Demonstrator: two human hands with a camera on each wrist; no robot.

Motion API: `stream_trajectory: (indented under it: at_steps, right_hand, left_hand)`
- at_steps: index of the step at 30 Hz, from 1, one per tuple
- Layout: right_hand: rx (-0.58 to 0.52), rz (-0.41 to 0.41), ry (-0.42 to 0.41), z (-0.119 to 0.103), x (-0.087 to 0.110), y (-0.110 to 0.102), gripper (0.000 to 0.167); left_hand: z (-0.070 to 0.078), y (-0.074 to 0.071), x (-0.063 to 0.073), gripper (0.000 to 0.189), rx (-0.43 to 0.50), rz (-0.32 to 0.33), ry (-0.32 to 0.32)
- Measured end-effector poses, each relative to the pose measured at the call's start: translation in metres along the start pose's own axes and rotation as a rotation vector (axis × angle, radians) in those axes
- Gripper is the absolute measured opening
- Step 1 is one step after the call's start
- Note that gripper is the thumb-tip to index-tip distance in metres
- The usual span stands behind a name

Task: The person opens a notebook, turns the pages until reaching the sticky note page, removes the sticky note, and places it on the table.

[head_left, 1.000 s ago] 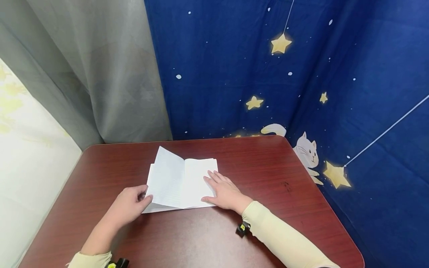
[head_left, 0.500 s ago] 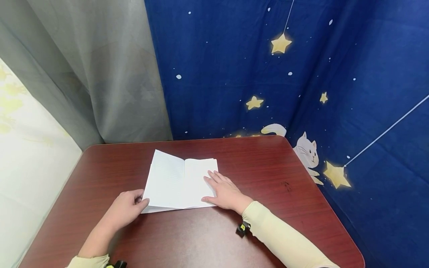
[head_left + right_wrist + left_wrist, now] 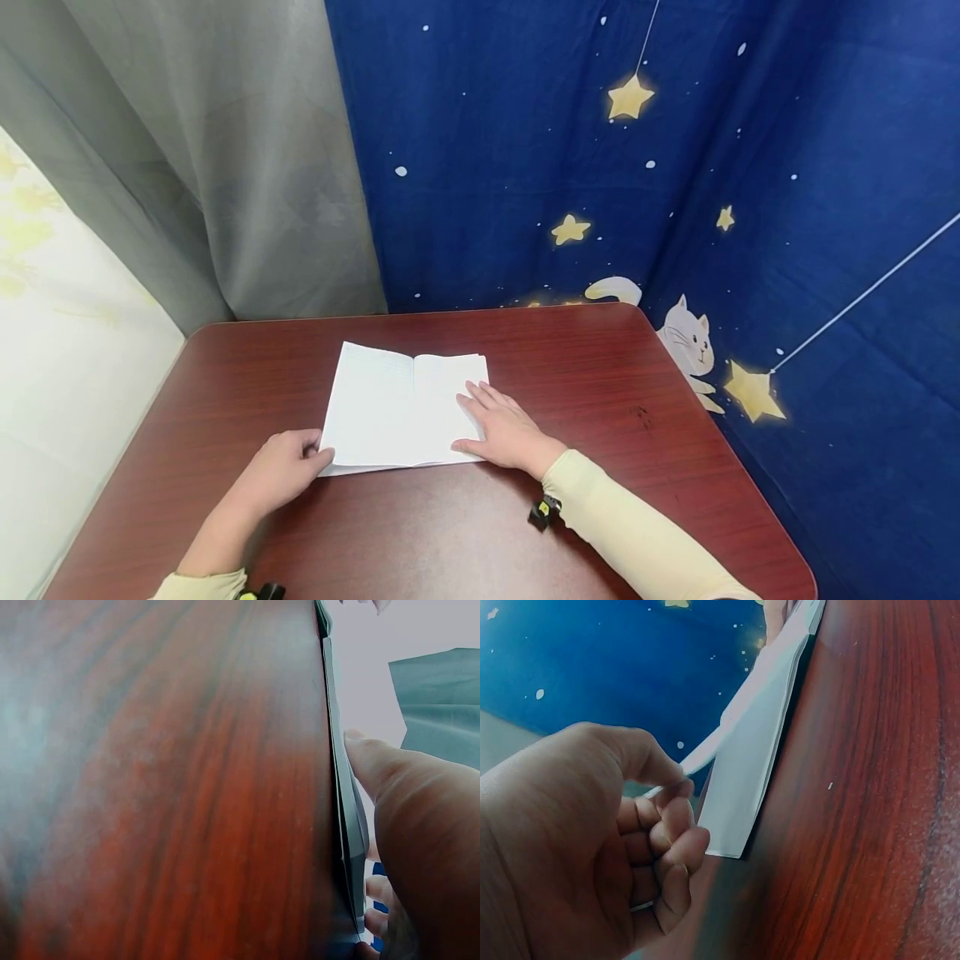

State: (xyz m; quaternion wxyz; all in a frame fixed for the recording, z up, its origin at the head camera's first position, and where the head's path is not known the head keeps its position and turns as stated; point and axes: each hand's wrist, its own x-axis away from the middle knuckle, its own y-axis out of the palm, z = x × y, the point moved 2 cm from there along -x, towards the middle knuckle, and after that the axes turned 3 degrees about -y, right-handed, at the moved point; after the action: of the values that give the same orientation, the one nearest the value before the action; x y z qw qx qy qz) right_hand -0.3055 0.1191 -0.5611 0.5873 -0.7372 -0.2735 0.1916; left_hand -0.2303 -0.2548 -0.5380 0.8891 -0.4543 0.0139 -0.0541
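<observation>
An open notebook with white, faintly lined pages lies on the table. At its lower left corner my left hand pinches the edge of a page between thumb and index finger. The left wrist view shows that page held a little above the pages beneath it, the other fingers of the hand curled below. My right hand rests flat with spread fingers on the right-hand page. In the right wrist view its thumb lies on the paper near the notebook's edge.
The reddish-brown wooden table has rounded corners. A grey curtain and a blue curtain with stars and a cat hang behind it. White cloth hangs along the left side.
The page in my left hand has come down to the left and lies flatter over the left side. The left hand has shifted slightly left and down; the right hand stays put.
</observation>
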Motion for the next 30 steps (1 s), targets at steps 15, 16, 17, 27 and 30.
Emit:
stream_trajectory:
  at_steps: [15, 16, 17, 27, 30]
  right_hand:
    - [-0.004, -0.008, 0.009, 0.000, -0.001, 0.000, 0.090]
    - [-0.005, -0.008, 0.010, 0.000, -0.001, 0.000, 0.090]
    - [-0.005, -0.008, 0.009, 0.000, 0.000, 0.000, 0.090]
    - [0.002, -0.003, 0.007, 0.002, -0.001, 0.003, 0.090]
    - [0.001, 0.000, 0.005, 0.002, -0.001, 0.003, 0.090]
  left_hand:
    - [-0.005, 0.011, 0.000, 0.051, -0.119, -0.023, -0.059]
    - [-0.005, 0.011, 0.000, 0.052, -0.125, -0.025, -0.069]
    - [-0.005, 0.012, 0.000, 0.052, -0.132, -0.026, -0.074]
    - [-0.002, 0.008, -0.003, 0.055, -0.245, -0.035, -0.122]
    - [0.006, 0.007, -0.009, 0.052, -0.290, -0.015, -0.114]
